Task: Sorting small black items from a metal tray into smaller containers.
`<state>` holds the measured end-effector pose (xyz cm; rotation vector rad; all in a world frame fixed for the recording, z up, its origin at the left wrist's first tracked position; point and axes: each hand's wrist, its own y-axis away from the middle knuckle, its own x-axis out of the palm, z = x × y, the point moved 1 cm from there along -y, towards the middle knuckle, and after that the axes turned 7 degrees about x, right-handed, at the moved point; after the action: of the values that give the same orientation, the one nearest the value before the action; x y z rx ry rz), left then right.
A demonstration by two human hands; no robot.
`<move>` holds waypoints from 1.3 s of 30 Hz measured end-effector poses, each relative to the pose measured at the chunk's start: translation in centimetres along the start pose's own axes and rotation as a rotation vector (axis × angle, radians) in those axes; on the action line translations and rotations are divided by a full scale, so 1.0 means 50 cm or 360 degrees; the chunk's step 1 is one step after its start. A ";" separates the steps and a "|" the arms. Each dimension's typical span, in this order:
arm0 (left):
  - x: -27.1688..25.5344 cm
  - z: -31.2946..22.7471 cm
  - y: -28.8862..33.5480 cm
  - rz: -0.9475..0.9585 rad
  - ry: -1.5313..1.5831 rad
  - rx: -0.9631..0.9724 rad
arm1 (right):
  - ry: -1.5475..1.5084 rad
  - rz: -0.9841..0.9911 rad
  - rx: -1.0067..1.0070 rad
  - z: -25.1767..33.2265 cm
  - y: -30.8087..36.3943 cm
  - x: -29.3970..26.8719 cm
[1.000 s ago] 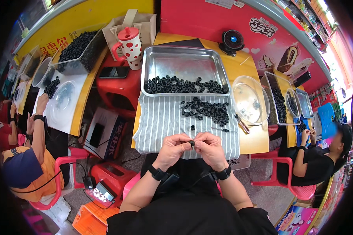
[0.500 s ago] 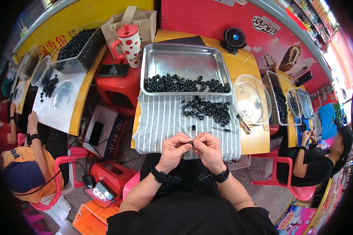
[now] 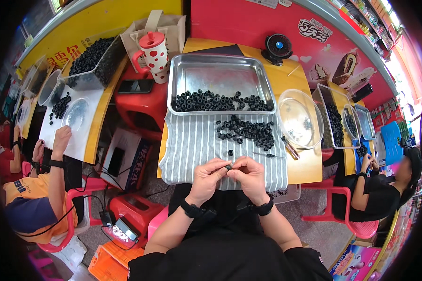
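Both my hands meet over the near edge of a grey-and-white striped cloth (image 3: pixel 187 150). My left hand (image 3: pixel 206 181) pinches a small black ring-shaped part (image 3: pixel 228 167) between thumb and forefinger. From the other side my right hand (image 3: pixel 249 180) grips the same part, its fingers curled; the fingertips hide most of it. Just beyond lies one loose black part (image 3: pixel 230 152). Further up the cloth spreads a pile of similar parts (image 3: pixel 253 132). A thin needle-like tool (image 3: pixel 262 154) lies right of the single part, and a pen-like tool (image 3: pixel 291 150) rests at the cloth's right edge.
Behind the pile stands a metal tray (image 3: pixel 220 75) with many black parts along its near side. A round clear plastic tub (image 3: pixel 286 100) is right of it, a small black fan (image 3: pixel 279 47) beyond. A dotted cup (image 3: pixel 155 58) stands left on a red stool (image 3: pixel 138 100). People sit on both sides.
My fingers have shifted slightly around the black part, the right thumb a little lower. At the left, a co-worker's hand has moved up and right to the clear lid on the white surface.
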<state>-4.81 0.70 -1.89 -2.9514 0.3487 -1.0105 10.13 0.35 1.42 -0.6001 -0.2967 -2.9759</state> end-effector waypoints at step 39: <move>-0.001 -0.008 -0.007 0.0033 0.0405 0.0008 | 0.0717 -0.0130 -0.0304 0.012 0.024 0.021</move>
<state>-5.04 1.07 -1.56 -2.8105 0.3758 -1.3853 9.55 -0.75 2.59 0.0830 0.0003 -3.1246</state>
